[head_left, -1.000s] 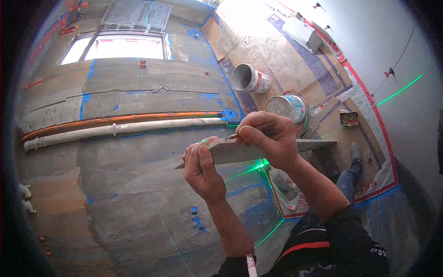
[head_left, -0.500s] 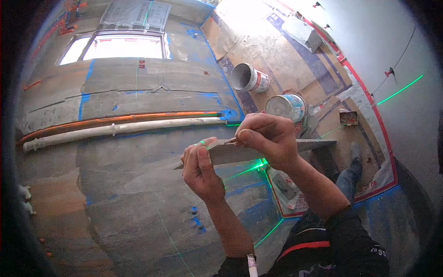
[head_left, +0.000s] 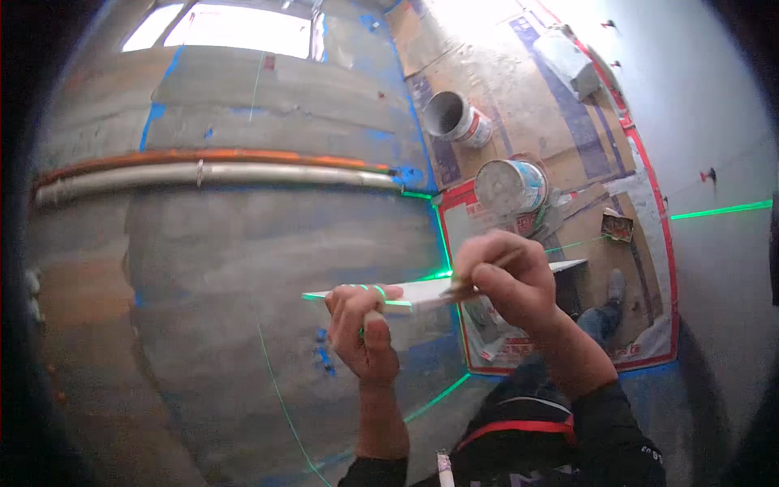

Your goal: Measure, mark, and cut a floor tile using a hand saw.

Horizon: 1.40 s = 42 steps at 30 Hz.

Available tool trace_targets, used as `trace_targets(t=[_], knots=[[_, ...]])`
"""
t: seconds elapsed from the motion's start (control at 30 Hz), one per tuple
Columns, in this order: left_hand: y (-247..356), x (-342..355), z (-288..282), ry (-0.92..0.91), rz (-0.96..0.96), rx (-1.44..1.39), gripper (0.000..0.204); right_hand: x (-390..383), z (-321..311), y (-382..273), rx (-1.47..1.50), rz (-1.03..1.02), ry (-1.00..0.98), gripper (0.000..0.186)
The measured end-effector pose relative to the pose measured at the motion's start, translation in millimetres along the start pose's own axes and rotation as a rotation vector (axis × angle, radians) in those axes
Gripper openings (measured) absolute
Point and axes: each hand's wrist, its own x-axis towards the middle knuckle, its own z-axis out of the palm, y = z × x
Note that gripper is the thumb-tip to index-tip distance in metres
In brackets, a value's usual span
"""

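Observation:
My left hand [head_left: 361,329] is closed on the near edge of a thin, flat white tile [head_left: 426,290], thumb below and fingers over it. Bright green laser light falls across those fingers and the tile's edge. Over the right part of the tile, my right hand [head_left: 510,272] pinches a thin brown pencil-like stick [head_left: 510,258]. Motion smears its tip, so I cannot tell whether it touches the tile. The tile's far right end shows beyond my right hand, and the middle is hidden behind that hand.
An open bucket [head_left: 449,118] and a lidded bucket [head_left: 510,188] stand on cardboard floor covering [head_left: 535,105]. A small box [head_left: 617,226] lies near my foot [head_left: 617,284]. White and orange pipes [head_left: 219,174] run along the grey wall at left. Green laser lines cross the walls.
The tile has tilted, so more of its white face shows. My right hand has moved slightly right and down with the stick. The whole view has shifted, with the window higher.

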Motion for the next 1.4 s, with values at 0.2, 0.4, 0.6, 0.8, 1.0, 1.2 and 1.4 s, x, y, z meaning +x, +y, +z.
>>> trace_targets(t=[0.2, 0.4, 0.6, 0.8, 1.0, 1.2, 1.4], knots=[[28.6, -62.0, -51.2, -0.136, 0.030, 0.018, 0.048, -40.2, 10.5, -1.3, 0.099, 0.323, -0.216, 0.014], [62.9, -117.1, -87.8, -0.175, -0.042, 0.043, 0.050, -58.3, 30.9, -9.9, 0.127, 0.698, -0.392, 0.013], [77.9, -122.1, -110.0, -0.250, -0.168, 0.004, 0.048, -62.6, 44.5, -1.3, 0.250, 0.803, -0.557, 0.012], [78.5, -114.1, -122.8, -0.352, -0.268, -0.054, 0.046, -56.4, 46.4, 10.2, 0.255, 0.910, -0.595, 0.011], [77.3, -113.4, -122.2, -0.342, -0.275, -0.061, 0.046, -48.7, 44.5, 11.2, 0.230, 0.940, -0.641, 0.010], [76.5, -109.5, -120.9, -0.332, -0.300, -0.080, 0.046, -47.8, 45.8, 9.9, 0.248, 0.918, -0.619, 0.011], [78.3, -106.5, -119.7, -0.329, -0.307, -0.080, 0.045, -46.6, 46.1, 6.9, 0.232, 0.907, -0.620, 0.011]])
